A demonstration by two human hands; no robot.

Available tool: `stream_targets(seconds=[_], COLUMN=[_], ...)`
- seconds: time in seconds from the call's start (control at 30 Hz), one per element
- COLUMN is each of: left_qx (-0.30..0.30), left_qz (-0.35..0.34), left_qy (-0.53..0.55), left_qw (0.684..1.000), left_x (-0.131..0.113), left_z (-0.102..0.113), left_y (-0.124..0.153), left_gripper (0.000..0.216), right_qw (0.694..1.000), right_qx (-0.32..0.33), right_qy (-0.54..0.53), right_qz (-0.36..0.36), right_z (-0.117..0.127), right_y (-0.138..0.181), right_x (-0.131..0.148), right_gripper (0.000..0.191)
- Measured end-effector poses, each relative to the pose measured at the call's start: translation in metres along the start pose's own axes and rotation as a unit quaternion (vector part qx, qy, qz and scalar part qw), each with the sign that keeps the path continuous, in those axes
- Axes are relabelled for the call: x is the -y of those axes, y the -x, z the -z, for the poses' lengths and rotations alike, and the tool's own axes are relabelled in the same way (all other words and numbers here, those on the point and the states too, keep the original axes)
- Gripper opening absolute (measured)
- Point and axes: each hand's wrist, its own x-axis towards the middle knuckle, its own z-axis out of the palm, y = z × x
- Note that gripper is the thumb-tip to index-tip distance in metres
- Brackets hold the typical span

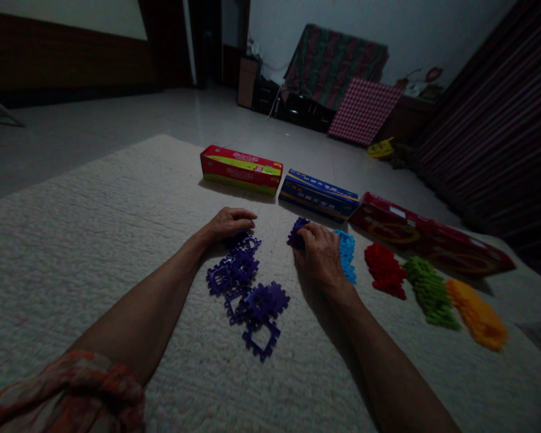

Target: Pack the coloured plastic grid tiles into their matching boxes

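Handling of interlocking plastic pieces on a pale mat point(117, 198). The step in hand appears to be gathering the loose purple pieces point(256, 297) into the compact purple stack point(298, 231). It is best done by lifting each piece by its outer edge, turning it flat, and squaring it against the stack while the other side steadies the pile; since the rims are toothed, neighbours may snag, so overlapping pieces are better eased apart than pulled. Light pressure seems enough — a hard push could topple or skew the stack. The right grip point(320, 249) is curled, its fingers touching the right side of the purple stack; the thumb and underside are hidden, so how firmly it holds cannot be told. The stack thus lies at the fingers' left, just beside the blue pieces point(347, 255), which are partly covered by the hand. The left grip point(229, 224) is palm-down and half-curled, with a narrow gap between the visible digits; a purple piece shows at its lower edge, but whether it is held cannot be told. The loose purple pieces lie overlapped in a trail from just below this grip toward the viewer — those nearest the viewer well apart from both grips. Farther right lie the red pieces point(385, 269), the green pieces point(431, 291) and the orange pieces point(476, 314), grouped by colour.
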Motion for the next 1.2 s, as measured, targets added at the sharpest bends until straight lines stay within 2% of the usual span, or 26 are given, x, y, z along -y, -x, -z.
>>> stream_targets(seconds=[0.17,0.3,0.4,0.6,0.73,0.8,0.87,0.97,1.03,1.1,1.2], left_qx=[-0.002,-0.003,-0.008,-0.012,-0.009,-0.010,-0.010,-0.010,-0.009,-0.010,-0.014], left_qz=[0.001,0.007,0.014,0.014,0.015,0.014,0.013,0.009,0.008,0.009,0.011], left_qy=[-0.006,0.005,0.015,0.022,0.024,0.020,0.020,0.026,0.026,0.021,0.011], left_qw=[1.000,1.000,1.000,1.000,1.000,1.000,1.000,1.000,1.000,1.000,1.000], left_x=[0.002,0.003,0.001,-0.003,-0.003,-0.003,-0.003,-0.003,-0.002,-0.002,-0.002], left_z=[0.000,0.000,-0.001,-0.002,-0.002,-0.002,-0.002,-0.002,-0.002,-0.002,-0.003], left_y=[0.000,-0.001,0.000,0.002,0.003,0.003,0.003,0.003,0.003,0.003,0.002], left_gripper=[0.036,0.034,0.034,0.033,0.033,0.033,0.033,0.035,0.036,0.036,0.033], right_qw=[1.000,0.998,0.991,0.949,0.940,0.925,0.890,0.813,0.780,0.778,0.815], right_qx=[-0.001,-0.008,0.008,0.081,0.088,0.085,0.101,0.146,0.159,0.160,0.174], right_qy=[-0.020,-0.047,-0.119,-0.291,-0.328,-0.370,-0.441,-0.551,-0.583,-0.577,-0.512], right_qz=[0.003,0.031,0.056,0.085,0.035,-0.002,-0.046,-0.117,-0.160,-0.191,-0.208], right_z=[0.005,0.010,0.013,0.005,-0.003,-0.005,-0.005,0.002,0.007,0.011,0.014], right_y=[0.001,0.002,0.004,0.011,0.014,0.014,0.013,0.008,0.004,0.000,-0.003], right_x=[0.003,0.011,0.023,0.056,0.071,0.075,0.075,0.067,0.057,0.047,0.035], right_gripper=[0.034,0.029,0.022,0.022,0.013,0.010,0.011,0.020,0.026,0.028,0.023])
